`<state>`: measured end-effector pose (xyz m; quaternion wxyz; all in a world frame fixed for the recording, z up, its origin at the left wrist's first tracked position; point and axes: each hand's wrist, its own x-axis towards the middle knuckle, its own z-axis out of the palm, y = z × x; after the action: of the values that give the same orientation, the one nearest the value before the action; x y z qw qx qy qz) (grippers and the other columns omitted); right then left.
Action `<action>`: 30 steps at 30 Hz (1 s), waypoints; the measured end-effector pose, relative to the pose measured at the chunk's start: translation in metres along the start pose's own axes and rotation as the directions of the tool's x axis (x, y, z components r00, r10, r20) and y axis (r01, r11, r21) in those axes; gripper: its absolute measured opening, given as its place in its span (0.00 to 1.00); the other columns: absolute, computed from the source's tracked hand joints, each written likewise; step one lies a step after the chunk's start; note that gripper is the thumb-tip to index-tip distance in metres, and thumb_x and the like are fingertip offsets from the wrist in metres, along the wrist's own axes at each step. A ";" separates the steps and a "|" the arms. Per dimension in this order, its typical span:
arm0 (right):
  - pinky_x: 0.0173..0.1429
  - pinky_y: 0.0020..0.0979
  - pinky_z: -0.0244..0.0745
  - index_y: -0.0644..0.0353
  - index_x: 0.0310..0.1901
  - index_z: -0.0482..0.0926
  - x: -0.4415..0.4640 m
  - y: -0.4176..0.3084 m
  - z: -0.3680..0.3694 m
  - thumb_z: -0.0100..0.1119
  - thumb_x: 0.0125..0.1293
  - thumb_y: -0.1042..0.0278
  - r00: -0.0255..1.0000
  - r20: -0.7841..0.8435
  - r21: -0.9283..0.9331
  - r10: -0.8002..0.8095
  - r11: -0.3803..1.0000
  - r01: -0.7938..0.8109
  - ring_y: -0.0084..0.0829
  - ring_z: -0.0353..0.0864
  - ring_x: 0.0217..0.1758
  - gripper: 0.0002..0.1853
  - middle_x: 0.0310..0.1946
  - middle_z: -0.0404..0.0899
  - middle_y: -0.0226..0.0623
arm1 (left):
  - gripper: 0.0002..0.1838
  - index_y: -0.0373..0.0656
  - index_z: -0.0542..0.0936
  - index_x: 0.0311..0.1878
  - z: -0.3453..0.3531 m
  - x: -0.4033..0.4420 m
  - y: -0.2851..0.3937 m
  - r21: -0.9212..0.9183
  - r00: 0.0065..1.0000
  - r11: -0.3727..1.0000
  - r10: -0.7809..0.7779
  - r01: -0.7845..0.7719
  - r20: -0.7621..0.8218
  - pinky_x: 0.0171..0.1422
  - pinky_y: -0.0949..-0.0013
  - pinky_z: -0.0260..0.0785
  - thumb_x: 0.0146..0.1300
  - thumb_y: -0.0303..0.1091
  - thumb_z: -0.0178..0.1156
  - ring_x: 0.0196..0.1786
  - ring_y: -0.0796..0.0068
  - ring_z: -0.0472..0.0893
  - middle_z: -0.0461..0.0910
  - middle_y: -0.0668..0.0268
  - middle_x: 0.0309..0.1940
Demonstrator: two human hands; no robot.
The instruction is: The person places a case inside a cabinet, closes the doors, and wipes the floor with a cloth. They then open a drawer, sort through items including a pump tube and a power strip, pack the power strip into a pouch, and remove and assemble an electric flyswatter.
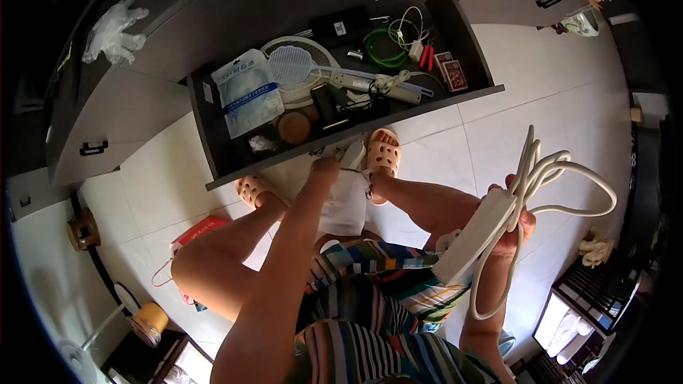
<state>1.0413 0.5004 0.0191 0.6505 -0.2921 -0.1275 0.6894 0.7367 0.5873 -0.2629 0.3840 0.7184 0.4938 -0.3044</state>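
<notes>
My right hand (525,226) is closed around a white power strip (473,238) and its cable (535,183), which is looped in loose coils. It is held up at the right, above my knee. Between my legs, my left hand (326,169) grips the rim of a white plastic bag (344,206); its fingertips are mostly hidden. A pale, long object (353,153) sticks up from the bag's opening. Just beyond my left hand is the pulled-out dark drawer (356,122), holding a fly swatter (290,65), another power strip (370,87) and a packet (249,96).
Also in the drawer lie a green cable coil (384,48), red-handled pliers (427,57), card boxes (453,75) and a round brown item (294,128). A clear plastic glove (119,25) hangs at the upper left. A red bag (199,231) stands on the tiled floor.
</notes>
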 end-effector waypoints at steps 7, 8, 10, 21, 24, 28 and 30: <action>0.42 0.47 0.74 0.60 0.59 0.55 -0.006 -0.004 -0.008 0.53 0.44 0.69 0.999 -0.020 -0.035 0.032 0.999 -0.033 0.52 0.72 0.44 0.36 0.45 0.67 0.59 | 0.23 0.44 0.78 0.39 0.021 0.003 -0.026 0.087 0.974 0.993 -0.058 0.079 -0.218 0.54 0.68 0.63 0.44 0.51 0.63 0.55 0.61 0.67 0.61 0.57 0.56; 0.42 0.48 0.74 0.60 0.59 0.54 -0.006 -0.003 -0.007 0.53 0.43 0.69 0.999 -0.026 -0.026 0.023 0.999 -0.023 0.53 0.72 0.44 0.37 0.45 0.67 0.60 | 0.24 0.44 0.78 0.38 0.014 -0.003 -0.021 0.042 0.986 0.998 -0.036 0.044 -0.166 0.53 0.68 0.63 0.44 0.53 0.62 0.56 0.59 0.66 0.62 0.56 0.56; 0.42 0.48 0.74 0.61 0.59 0.54 -0.006 -0.001 -0.004 0.52 0.43 0.69 0.999 -0.037 -0.006 0.009 1.000 -0.009 0.54 0.71 0.44 0.37 0.45 0.66 0.62 | 0.25 0.44 0.79 0.34 0.003 -0.008 -0.017 -0.103 1.000 0.995 0.011 -0.013 -0.022 0.53 0.65 0.63 0.43 0.57 0.61 0.58 0.54 0.62 0.64 0.52 0.55; 0.44 0.37 0.72 0.68 0.52 0.57 0.006 0.003 0.023 0.59 0.31 0.72 0.995 -0.077 0.006 0.057 0.998 -0.057 0.47 0.74 0.40 0.39 0.40 0.69 0.62 | 0.23 0.36 0.77 0.31 0.035 0.011 -0.014 -0.286 0.956 0.935 -0.256 0.208 -0.141 0.42 0.65 0.69 0.44 0.49 0.62 0.37 0.57 0.77 0.78 0.53 0.32; 0.44 0.36 0.72 0.68 0.52 0.56 0.008 0.005 0.021 0.59 0.31 0.72 0.997 -0.033 0.017 0.071 0.997 -0.071 0.47 0.74 0.40 0.39 0.40 0.69 0.63 | 0.18 0.38 0.77 0.35 0.035 0.013 -0.017 -0.127 0.975 0.967 -0.219 0.221 0.029 0.41 0.65 0.69 0.47 0.44 0.60 0.35 0.57 0.77 0.78 0.55 0.31; 0.46 0.46 0.72 0.61 0.56 0.56 0.012 0.006 0.024 0.57 0.34 0.74 0.997 0.029 0.070 0.070 0.995 -0.071 0.54 0.73 0.42 0.40 0.42 0.70 0.61 | 0.08 0.46 0.77 0.34 0.056 -0.012 -0.025 -0.342 0.966 0.933 -0.183 0.113 -0.181 0.39 0.63 0.69 0.52 0.35 0.53 0.38 0.59 0.76 0.77 0.59 0.33; 0.45 0.44 0.73 0.63 0.54 0.59 0.009 0.009 0.015 0.58 0.33 0.73 1.000 -0.021 0.069 0.013 0.998 -0.012 0.53 0.73 0.41 0.39 0.41 0.70 0.60 | 0.06 0.48 0.76 0.31 0.059 -0.054 -0.017 -0.428 0.893 0.902 -0.144 -0.059 -0.427 0.37 0.61 0.68 0.53 0.31 0.50 0.38 0.58 0.75 0.76 0.59 0.33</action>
<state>1.0258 0.5110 0.0243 0.6571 -0.2779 -0.0948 0.6942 0.6992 0.5148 -0.2543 0.4016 0.6552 0.6395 -0.0226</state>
